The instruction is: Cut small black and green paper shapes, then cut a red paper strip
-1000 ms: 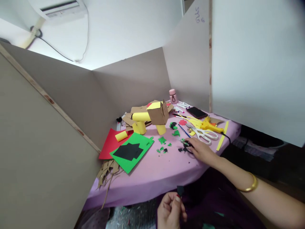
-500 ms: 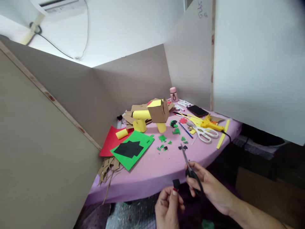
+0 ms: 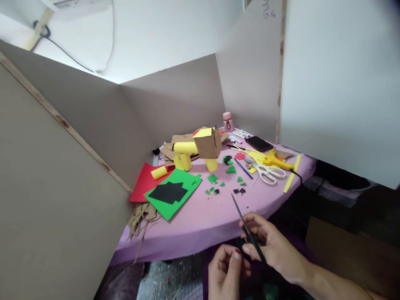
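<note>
My right hand [image 3: 271, 246] grips small black-handled scissors [image 3: 243, 223] below the table's front edge, blades pointing up and left over the pink cloth. My left hand [image 3: 225, 270] is closed beside it, pinching a small black paper piece [image 3: 240, 243] that sits right against the scissors. On the pink table [image 3: 203, 225] stands a figure of a brown cardboard box [image 3: 208, 144] on yellow paper rolls [image 3: 185, 154]. A green sheet [image 3: 175, 189] carries black cut paper [image 3: 168, 193] and lies over a red sheet [image 3: 142, 185]. Small green and black scraps [image 3: 218, 187] lie scattered near the middle.
White-handled scissors [image 3: 269, 173], a yellow glue gun [image 3: 276, 161], a phone [image 3: 258, 143], pens [image 3: 239, 135] and a pink bottle [image 3: 228, 121] sit at the back right. Brown cardboard offcuts [image 3: 142, 216] hang off the left front edge. Grey partition boards [image 3: 175, 100] enclose the table on three sides.
My right hand picked the black scissors off the table a second ago and has brought them down to my left hand. The black paper piece now sits against the scissors.
</note>
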A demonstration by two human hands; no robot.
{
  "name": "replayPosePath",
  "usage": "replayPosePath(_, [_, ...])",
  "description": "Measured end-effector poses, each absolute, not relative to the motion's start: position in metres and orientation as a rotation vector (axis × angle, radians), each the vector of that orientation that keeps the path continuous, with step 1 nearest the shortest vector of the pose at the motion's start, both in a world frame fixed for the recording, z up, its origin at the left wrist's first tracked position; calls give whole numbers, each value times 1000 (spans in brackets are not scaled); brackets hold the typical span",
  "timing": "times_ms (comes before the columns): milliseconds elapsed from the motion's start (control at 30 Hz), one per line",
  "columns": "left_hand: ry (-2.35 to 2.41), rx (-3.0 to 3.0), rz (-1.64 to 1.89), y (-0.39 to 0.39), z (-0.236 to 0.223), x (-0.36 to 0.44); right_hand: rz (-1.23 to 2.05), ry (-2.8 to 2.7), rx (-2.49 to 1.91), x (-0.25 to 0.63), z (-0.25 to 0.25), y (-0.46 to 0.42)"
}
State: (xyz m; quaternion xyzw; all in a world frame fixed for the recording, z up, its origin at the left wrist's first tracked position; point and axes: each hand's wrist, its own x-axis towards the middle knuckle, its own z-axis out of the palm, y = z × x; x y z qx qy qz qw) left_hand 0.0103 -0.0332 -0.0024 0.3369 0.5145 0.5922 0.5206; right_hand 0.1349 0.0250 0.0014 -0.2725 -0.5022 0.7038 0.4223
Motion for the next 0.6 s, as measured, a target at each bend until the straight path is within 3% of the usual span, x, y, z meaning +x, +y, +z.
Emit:
replayPosePath(167, [1014, 761, 1265, -32, -4, 6, 2051, -1155, -523, 138, -1, 30])
replayPosePath(333, [899, 752, 1228, -32, -15, 9, 2112, -1131, -431, 137, -6, 29])
replayPosePath(600, [1383, 1216, 1332, -39, -10, 8, 1967, -1115, -650, 136, 4, 27])
